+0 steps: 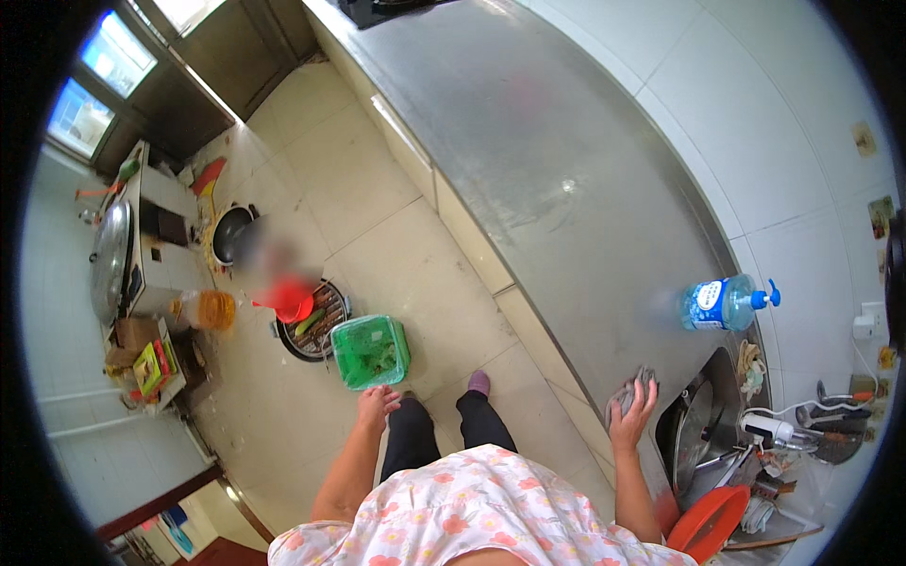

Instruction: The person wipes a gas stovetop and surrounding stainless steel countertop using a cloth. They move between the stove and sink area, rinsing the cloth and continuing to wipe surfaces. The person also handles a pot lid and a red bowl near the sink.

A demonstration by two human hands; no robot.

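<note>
My right hand (632,419) presses a crumpled grey cloth (623,400) onto the front edge of the stainless steel countertop (559,177), just left of the sink (722,389). My left hand (377,407) hangs in the air with nothing visible in it, fingers loosely apart. In the view it lies just below a green plastic bin (369,351) with a clear liner and scraps, on the floor. A clear pump bottle of blue liquid (718,303) is on the countertop near the wall, beyond the cloth. Wet-looking streaks shine on the steel.
A pot lid (692,442) is in the sink. An orange-red basin (710,520) and utensils crowd the near right corner. On the floor, a round slatted rack (327,329) holds a green vegetable and a red bowl (294,308); a wok (232,235) and an oil jug (212,310) lie farther left.
</note>
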